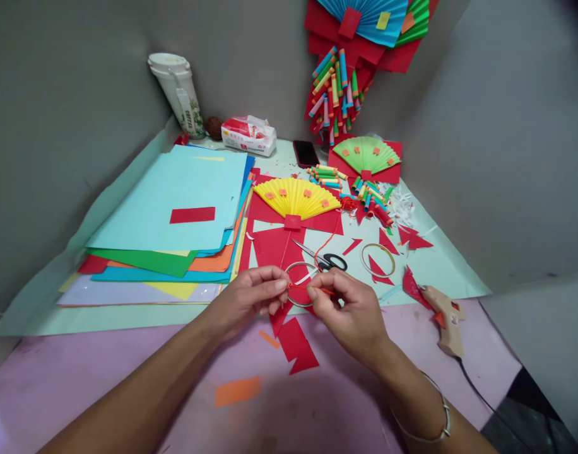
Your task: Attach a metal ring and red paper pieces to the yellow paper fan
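My left hand [263,290] pinches one end of a thin red cord [325,241] between thumb and fingers. A short way to the right, my right hand [348,309] pinches the same cord, which runs up to a red tangle [348,203] beside the yellow paper fan [296,197]. Behind the fingers lies a round tape ring [293,268], partly hidden by both hands. Black-handled scissors [334,261] lie just beyond my right hand, blades pointing up and left. Red paper pieces [277,246] lie under and around the hands.
Left stands a stack of coloured paper [166,183]. Another tape roll [378,260] and a corded glue gun [447,318] lie right. Farther back are rolled paper tubes [327,176], a green fan [367,155], a phone [306,153], a tissue pack [249,135] and a cup [178,94].
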{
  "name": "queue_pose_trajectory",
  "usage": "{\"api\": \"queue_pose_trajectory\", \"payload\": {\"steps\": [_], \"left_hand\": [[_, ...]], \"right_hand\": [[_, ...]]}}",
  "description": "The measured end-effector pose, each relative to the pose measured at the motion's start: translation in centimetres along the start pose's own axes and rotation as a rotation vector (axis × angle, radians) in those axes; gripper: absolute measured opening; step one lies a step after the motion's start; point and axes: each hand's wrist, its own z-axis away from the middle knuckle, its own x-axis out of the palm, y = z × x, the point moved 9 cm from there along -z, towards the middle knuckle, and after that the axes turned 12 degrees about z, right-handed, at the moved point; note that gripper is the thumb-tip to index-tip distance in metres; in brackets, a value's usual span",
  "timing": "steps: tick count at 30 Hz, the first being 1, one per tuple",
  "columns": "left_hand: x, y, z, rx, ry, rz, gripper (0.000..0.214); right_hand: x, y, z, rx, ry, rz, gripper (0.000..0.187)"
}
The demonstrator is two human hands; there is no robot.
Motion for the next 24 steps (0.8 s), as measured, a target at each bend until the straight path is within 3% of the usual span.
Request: {"api": "queue_pose_trajectory", "payload": {"steps": [17, 24], "left_hand": [[0.3, 0.1, 0.1, 0.007, -0.018, 0.012, 0.019], [0.2, 0.0, 0.2, 0.000, -0.015, 0.016, 0.020]], "right_hand": [[0.8, 0.8, 0.3, 0.082, -0.092, -0.121, 0.006], [1.4, 0.6, 0.4, 0.006, -0.112, -0.049, 0.015]]}}
